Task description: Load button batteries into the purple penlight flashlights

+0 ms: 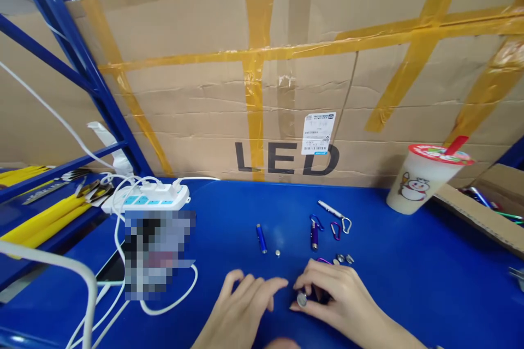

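My right hand (333,292) is closed around a mini flashlight (302,299) whose round silver end faces me; the fingers hide most of its body. Beside it on the left, my left hand (245,300) is empty, its index finger stretched toward the right hand and the others loosely bent. Just beyond the hands lie a blue mini flashlight (261,238) and a small silver button cell (278,253). A purple mini flashlight (314,237) with a blue carabiner (317,222) rests farther right. Several small round metal parts (340,258) sit behind my right hand, near a partly hidden purple carabiner (324,261).
A silver penlight (331,210) and a dark purple carabiner (335,231) lie on the blue table. At the right stand a drink cup (421,185) and an open cardboard box (483,210). A power strip (151,199) with white cables is at left. A large carton (204,103) walls the back.
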